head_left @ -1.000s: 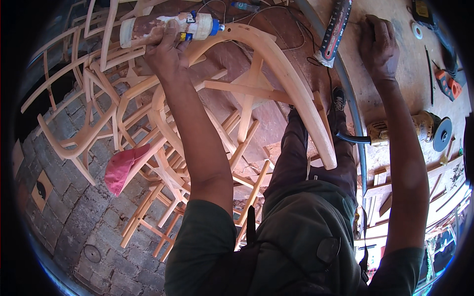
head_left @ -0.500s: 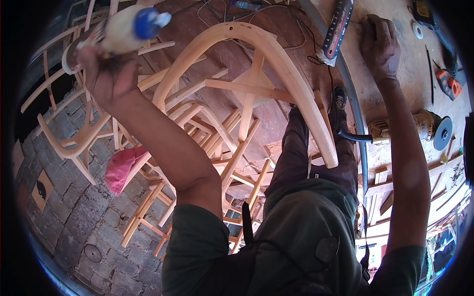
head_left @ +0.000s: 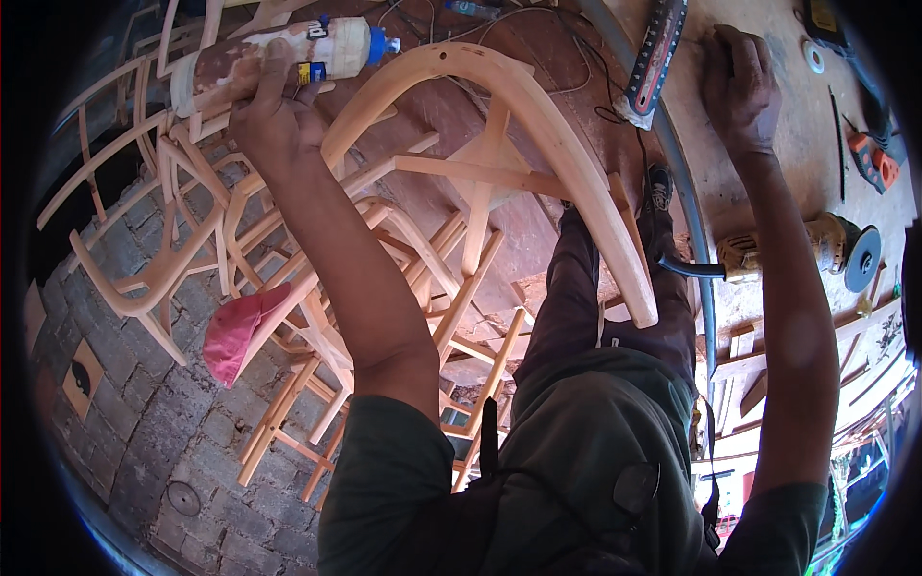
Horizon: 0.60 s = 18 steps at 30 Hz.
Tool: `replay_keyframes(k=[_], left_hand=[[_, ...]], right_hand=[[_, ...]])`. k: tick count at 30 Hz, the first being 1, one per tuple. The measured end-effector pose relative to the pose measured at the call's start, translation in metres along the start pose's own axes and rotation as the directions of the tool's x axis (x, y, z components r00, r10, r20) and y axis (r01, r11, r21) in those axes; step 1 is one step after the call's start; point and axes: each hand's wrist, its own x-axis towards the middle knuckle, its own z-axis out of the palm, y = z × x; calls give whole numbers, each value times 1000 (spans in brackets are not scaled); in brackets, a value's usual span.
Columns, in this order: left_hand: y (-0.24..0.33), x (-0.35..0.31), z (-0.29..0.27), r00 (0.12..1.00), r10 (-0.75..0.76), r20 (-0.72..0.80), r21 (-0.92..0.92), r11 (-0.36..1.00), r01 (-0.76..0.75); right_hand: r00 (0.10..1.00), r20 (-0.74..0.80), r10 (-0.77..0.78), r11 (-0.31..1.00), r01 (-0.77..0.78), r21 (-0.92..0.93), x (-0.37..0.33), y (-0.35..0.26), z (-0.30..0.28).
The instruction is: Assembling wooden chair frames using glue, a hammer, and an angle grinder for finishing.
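Half a second ago I had the bottle (head_left: 300, 50) blurred with motion; now it comes through sharp, lying sideways at upper left, its blue cap (head_left: 380, 45) pointing right, apart from the curved wooden rail (head_left: 567, 154). My left hand (head_left: 279, 125) is wrapped around its body, while my right hand (head_left: 744, 91) rests on the workbench (head_left: 715, 187), fingers curled under, how tightly closed I can't tell.

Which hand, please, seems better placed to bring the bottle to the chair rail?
Probably the left hand: it holds the plastic bottle near the chair rail; the right hand is farther off, over the workbench.
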Motion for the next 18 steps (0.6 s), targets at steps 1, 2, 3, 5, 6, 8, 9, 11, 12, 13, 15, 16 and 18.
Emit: replay_keyframes(k=[1, 2, 3, 5, 6, 8, 9, 11, 12, 13, 15, 16, 18], left_hand=[[-1, -8, 7, 1000, 14, -8, 141, 990, -12], [-3, -13, 11, 1000, 28, -12, 279, 960, -23], [-10, -12, 7, 999, -34, 2, 163, 986, 34], [-14, -16, 10, 998, -52, -19, 198, 979, 55], [-17, -18, 12, 997, -66, -40, 232, 970, 74], [-23, -19, 15, 995, -80, -54, 211, 973, 90], [-26, -20, 16, 994, -91, -67, 188, 977, 102], [-23, -21, 20, 994, -86, -68, 186, 978, 97], [-20, -21, 22, 994, -80, -70, 183, 979, 91], [-23, -21, 23, 994, -85, -68, 181, 979, 96], [-25, -18, 27, 986, -109, -126, 189, 973, 132], [-26, -16, 28, 990, -95, -103, 59, 993, 101], [-15, -7, 6, 998, -41, -50, 5, 999, 41]], right_hand=[[1000, 9, 1, 1000, -1, 6, 2, -1, 0], [1000, 18, 2, 1000, -3, 12, 2, -1, -1], [1000, 22, 5, 1000, -5, 9, 1, 0, -1], [1000, -4, -31, 999, 31, 23, -1, 0, -1], [1000, 1, -28, 999, 28, 22, -3, 1, 0], [1000, -6, -7, 1000, 7, 23, -6, 2, 3], [1000, -1, -4, 1000, 4, 24, -7, 2, 4], [1000, -8, -26, 1000, 26, 10, -2, 0, 2], [1000, -9, -27, 1000, 27, 12, 2, -4, 1], [1000, -2, 20, 998, -20, 53, 5, -9, -1], [998, 5, 62, 994, -62, 89, 8, -5, -2], [1000, -4, 26, 999, -25, 45, 9, 5, -4], [997, 18, 76, 996, -76, 41, 12, -2, -3]])
